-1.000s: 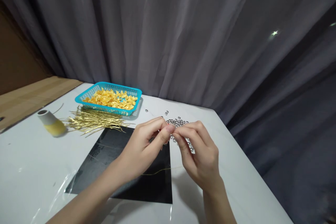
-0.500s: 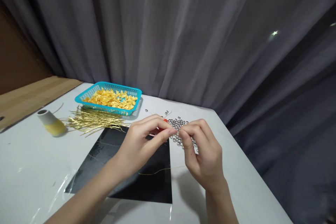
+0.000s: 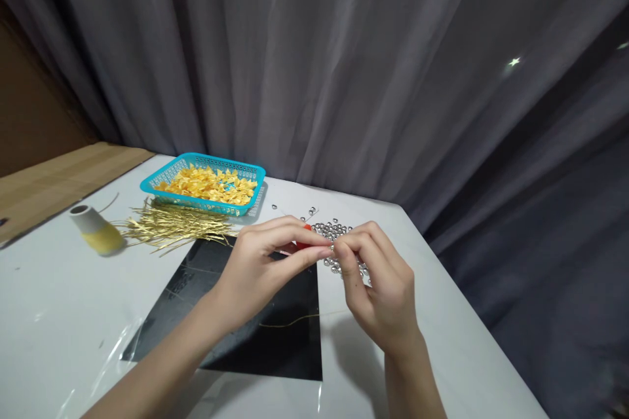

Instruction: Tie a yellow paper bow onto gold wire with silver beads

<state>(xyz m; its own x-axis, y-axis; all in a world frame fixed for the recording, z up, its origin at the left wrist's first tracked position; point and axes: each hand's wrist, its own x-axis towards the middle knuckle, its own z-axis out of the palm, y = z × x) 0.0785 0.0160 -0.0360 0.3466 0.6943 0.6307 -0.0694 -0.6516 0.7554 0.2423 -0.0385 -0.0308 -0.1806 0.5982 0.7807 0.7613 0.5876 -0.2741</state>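
Observation:
My left hand (image 3: 265, 268) and my right hand (image 3: 381, 288) meet in a pinch above the white table (image 3: 422, 334). A small red object (image 3: 304, 244) shows between my left fingers, and its shape is mostly hidden. My right fingertips press close to my left fingertips, and whatever they hold is too small to tell. Just behind and beneath my right fingers lies a loose pile of silver beads (image 3: 334, 230). A thin gold thread (image 3: 295, 321) lies across the black sheet (image 3: 275, 340) under my hands.
A turquoise plastic basket (image 3: 201, 163) of yellow folded paper pieces (image 3: 206, 184) stands at the back. Gold strips (image 3: 171, 226) and a yellow-and-white spool (image 3: 95, 230) lie left. Clear plastic film (image 3: 108, 353) covers the front left. A grey curtain (image 3: 344, 78) hangs behind.
My left fingertips have shifted slightly right toward my right hand, and more of the red object shows. My right hand has moved slightly right. The basket and beads look unchanged.

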